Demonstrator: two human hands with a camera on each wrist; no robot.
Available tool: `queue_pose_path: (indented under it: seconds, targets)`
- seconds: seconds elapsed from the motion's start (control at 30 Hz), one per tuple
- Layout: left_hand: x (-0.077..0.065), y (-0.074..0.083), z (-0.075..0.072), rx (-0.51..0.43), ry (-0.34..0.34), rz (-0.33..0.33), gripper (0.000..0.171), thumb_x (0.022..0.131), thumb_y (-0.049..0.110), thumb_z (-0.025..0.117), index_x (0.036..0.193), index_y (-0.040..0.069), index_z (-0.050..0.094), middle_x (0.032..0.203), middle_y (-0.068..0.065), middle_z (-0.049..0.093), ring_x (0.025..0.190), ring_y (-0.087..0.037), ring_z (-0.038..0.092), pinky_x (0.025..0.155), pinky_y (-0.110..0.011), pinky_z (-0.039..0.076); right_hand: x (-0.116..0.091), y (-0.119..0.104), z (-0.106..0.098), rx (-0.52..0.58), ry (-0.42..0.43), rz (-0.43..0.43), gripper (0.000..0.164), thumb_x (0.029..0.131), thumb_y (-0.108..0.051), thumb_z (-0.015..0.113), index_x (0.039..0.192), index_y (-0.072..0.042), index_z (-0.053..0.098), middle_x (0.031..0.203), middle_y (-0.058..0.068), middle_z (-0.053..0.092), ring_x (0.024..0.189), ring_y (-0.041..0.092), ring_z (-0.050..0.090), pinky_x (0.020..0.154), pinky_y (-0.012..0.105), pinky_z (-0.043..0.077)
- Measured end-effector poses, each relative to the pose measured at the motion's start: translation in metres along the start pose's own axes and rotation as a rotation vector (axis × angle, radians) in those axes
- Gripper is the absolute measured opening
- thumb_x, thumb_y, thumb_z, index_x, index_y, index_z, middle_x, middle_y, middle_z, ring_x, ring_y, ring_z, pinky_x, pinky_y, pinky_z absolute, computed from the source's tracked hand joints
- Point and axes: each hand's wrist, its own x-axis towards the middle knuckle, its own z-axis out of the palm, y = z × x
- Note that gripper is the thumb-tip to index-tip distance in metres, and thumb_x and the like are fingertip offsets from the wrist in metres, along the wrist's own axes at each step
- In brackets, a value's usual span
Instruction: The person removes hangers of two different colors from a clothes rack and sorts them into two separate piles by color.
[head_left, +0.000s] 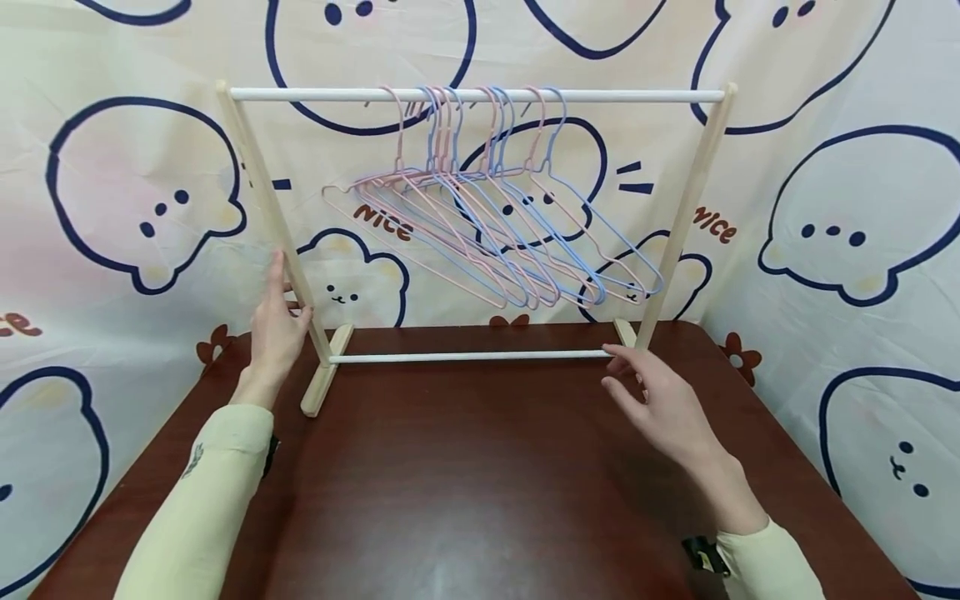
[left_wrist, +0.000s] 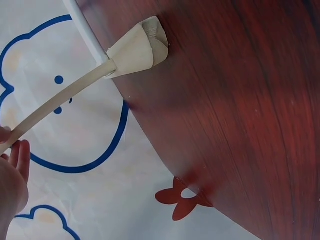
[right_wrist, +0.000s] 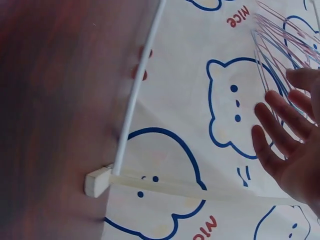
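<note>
A small clothes rack with pale wooden posts and a white top rail (head_left: 315, 95) stands on the table. Several pink and blue hangers (head_left: 517, 225) hang bunched around the middle of that rail. My left hand (head_left: 276, 329) holds the rack's left post (left_wrist: 62, 96) partway up, fingers on one side and thumb on the other. On the right, my right hand (head_left: 660, 400) is in front of the lower right part of the rack, holding nothing. Its fingers (right_wrist: 277, 120) are spread and slightly bent in the right wrist view.
The dark brown table (head_left: 465, 475) has a glossy surface. A low white bar (head_left: 472, 357) joins the rack's wooden feet (head_left: 324, 379). Cloth (head_left: 825, 250) printed with cartoon animals hangs behind the table and along both sides.
</note>
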Motion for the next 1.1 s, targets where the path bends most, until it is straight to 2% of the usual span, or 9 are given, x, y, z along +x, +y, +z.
queue_pose_path:
  seconds: [0.1, 0.2, 0.33, 0.53, 0.7, 0.9, 1.1]
  targets:
    - [-0.002, -0.001, 0.006, 0.017, -0.003, 0.009, 0.099, 0.091, -0.004, 0.063, 0.160, 0.034, 0.004, 0.131, -0.031, 0.056, 0.099, -0.048, 0.065, 0.077, -0.062, 0.055, 0.001, 0.002, -0.006, 0.019, 0.082, 0.020, 0.043, 0.088, -0.008, 0.074, 0.130, -0.011, 0.062, 0.099, 0.002, 0.065, 0.083, 0.016, 0.060, 0.068, 0.018, 0.047]
    - [-0.004, -0.001, 0.011, 0.039, -0.004, 0.012, 0.098, 0.091, -0.003, 0.064, 0.161, 0.032, 0.004, 0.129, -0.030, 0.058, 0.099, -0.048, 0.066, 0.077, -0.061, 0.055, 0.005, 0.004, -0.012, 0.018, 0.159, 0.034, 0.041, 0.088, -0.005, 0.072, 0.128, -0.009, 0.063, 0.098, 0.006, 0.064, 0.077, 0.016, 0.057, 0.066, 0.011, 0.041]
    - [-0.004, 0.001, 0.013, 0.053, 0.020, 0.002, 0.098, 0.091, -0.002, 0.064, 0.161, 0.033, 0.004, 0.124, -0.028, 0.059, 0.097, -0.047, 0.067, 0.077, -0.061, 0.055, 0.018, 0.009, -0.018, -0.005, 0.225, 0.018, 0.043, 0.087, -0.002, 0.073, 0.128, -0.005, 0.061, 0.100, 0.011, 0.061, 0.072, 0.013, 0.050, 0.065, 0.011, 0.039]
    - [-0.002, 0.000, 0.010, 0.054, 0.061, -0.020, 0.097, 0.090, -0.003, 0.063, 0.160, 0.034, 0.007, 0.115, -0.028, 0.062, 0.096, -0.047, 0.067, 0.077, -0.062, 0.055, 0.038, 0.014, -0.026, -0.061, 0.288, -0.028, 0.051, 0.083, -0.002, 0.075, 0.131, -0.003, 0.057, 0.112, 0.018, 0.052, 0.074, 0.012, 0.046, 0.063, 0.014, 0.037]
    - [-0.001, 0.000, 0.009, 0.048, 0.062, -0.036, 0.096, 0.092, -0.001, 0.063, 0.160, 0.037, 0.006, 0.112, -0.027, 0.061, 0.097, -0.046, 0.066, 0.076, -0.062, 0.055, 0.051, 0.021, -0.029, -0.101, 0.290, -0.048, 0.058, 0.083, -0.006, 0.078, 0.135, -0.001, 0.053, 0.124, 0.023, 0.045, 0.080, 0.020, 0.047, 0.062, 0.024, 0.036]
    - [-0.002, 0.001, 0.008, 0.051, 0.070, -0.025, 0.095, 0.092, -0.001, 0.063, 0.160, 0.034, 0.007, 0.109, -0.028, 0.061, 0.095, -0.046, 0.066, 0.076, -0.062, 0.055, 0.059, 0.028, -0.030, -0.152, 0.243, -0.014, 0.071, 0.081, -0.009, 0.080, 0.143, -0.004, 0.047, 0.130, 0.025, 0.042, 0.082, 0.025, 0.050, 0.061, 0.038, 0.045]
    - [-0.001, 0.004, 0.005, 0.061, 0.062, -0.028, 0.095, 0.092, -0.001, 0.063, 0.160, 0.033, 0.007, 0.109, -0.028, 0.061, 0.094, -0.047, 0.066, 0.076, -0.062, 0.055, 0.068, 0.034, -0.031, -0.171, 0.215, -0.015, 0.082, 0.079, -0.012, 0.083, 0.149, -0.007, 0.040, 0.132, 0.026, 0.042, 0.092, 0.031, 0.048, 0.068, 0.043, 0.044]
